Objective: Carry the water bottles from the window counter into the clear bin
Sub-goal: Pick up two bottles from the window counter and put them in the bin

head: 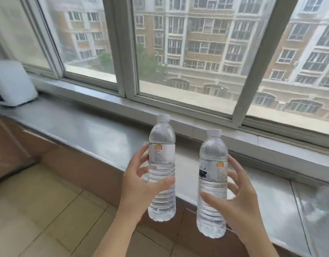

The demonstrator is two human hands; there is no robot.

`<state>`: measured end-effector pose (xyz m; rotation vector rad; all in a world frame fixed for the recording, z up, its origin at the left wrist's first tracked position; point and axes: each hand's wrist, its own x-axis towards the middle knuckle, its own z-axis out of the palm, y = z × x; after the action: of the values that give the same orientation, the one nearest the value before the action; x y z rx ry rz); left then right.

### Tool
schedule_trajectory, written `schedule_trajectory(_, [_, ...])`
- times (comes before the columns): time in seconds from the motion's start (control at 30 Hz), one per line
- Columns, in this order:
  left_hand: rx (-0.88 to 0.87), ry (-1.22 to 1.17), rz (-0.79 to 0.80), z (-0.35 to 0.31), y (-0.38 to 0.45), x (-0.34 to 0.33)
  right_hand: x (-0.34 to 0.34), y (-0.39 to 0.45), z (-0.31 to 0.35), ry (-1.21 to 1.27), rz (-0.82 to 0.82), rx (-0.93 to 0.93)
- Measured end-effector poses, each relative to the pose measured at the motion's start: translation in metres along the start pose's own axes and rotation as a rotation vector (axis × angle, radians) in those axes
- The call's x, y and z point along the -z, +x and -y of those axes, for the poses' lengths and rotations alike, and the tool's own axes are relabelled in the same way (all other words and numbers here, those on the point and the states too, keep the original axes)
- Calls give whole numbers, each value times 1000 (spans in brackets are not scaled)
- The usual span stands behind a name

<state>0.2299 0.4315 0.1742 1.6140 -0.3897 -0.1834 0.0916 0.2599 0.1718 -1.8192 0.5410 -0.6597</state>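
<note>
Nearest the camera, the left hand was wrapped around the middle of the left bottle, thumb across the front below the label and fingers behind. The right hand gripped the right bottle the same way, thumb low on the ribbed section, fingers curled round the far side. Both bottles stood upright, caps on, apparently full, and were held in the air just off the front edge of the window counter, apart from each other and not touching the stone.

Beyond them the counter ran left to right under the window. A white appliance sat at its far left end, and something blurred showed at the right edge of the counter; I could not tell what it was. No other bottle was clearly visible on the counter, and the clear bin was not in view.

The step in hand appeared to be the carry itself. To do it well, each grip should stay on the ribbed waist, where thin plastic gives least, with the bottles kept upright and separated so they do not knock together during the turn away from the counter. The bin would have to be found first, then each bottle lowered in rather than dropped.
</note>
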Motion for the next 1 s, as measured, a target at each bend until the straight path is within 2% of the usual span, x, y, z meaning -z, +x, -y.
schedule_trajectory(0.57, [-7,28,-583,26,-27,373,-379,-27,114,146,588,143])
schedule_trajectory(0.87, [39,20,-1084,41,-87,506,-551,-59,178,161,980,236])
schedule_trajectory(1.0, [47,38,-1232,48,-101,555,-629,-76,198,204,1162,283])
